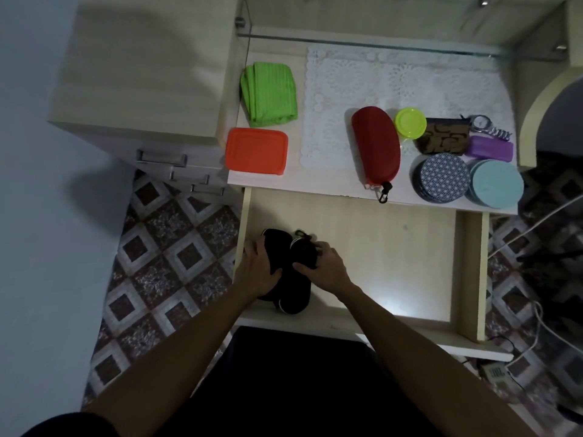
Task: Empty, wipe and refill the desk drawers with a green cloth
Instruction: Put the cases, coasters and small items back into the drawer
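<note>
Below, the wide desk drawer [410, 263] is pulled out, and only two black cases [285, 272] are seen in it, lying side by side at its front left corner. The left hand [257, 269] is laid on the left case with its fingers curled over the top and the thumb pressed on the middle. The right hand [321, 266] is curled round the right case, the fingers over its far end and the thumb on its near side. The rest of the drawer bottom is bare pale wood, with a bright spot of light near the front.

On the desk top [331, 178], the folded green cloth [268, 94] is placed at the far left, apart from both hands. Just in front of it an orange box with its lid on [256, 152] is set. A white lace mat [362, 89] is spread in the middle. To the right a red case [375, 145] is laid, with a black clip hanging over the desk edge, and beside it a yellow-green round lid [410, 123], a dark patterned pouch [443, 137], a metal wristwatch [487, 126] and a purple box [489, 148] are grouped. Two stacks of round coasters, one blue patterned [443, 177] and one light blue [496, 183], are placed near the edge. What is in the closed boxes cannot be told.

At the left a cabinet with three handled drawers [176, 171], all closed, is seen. The floor [164, 263] is tiled in a diamond pattern, and white cables [542, 323] lie on it at the right.
</note>
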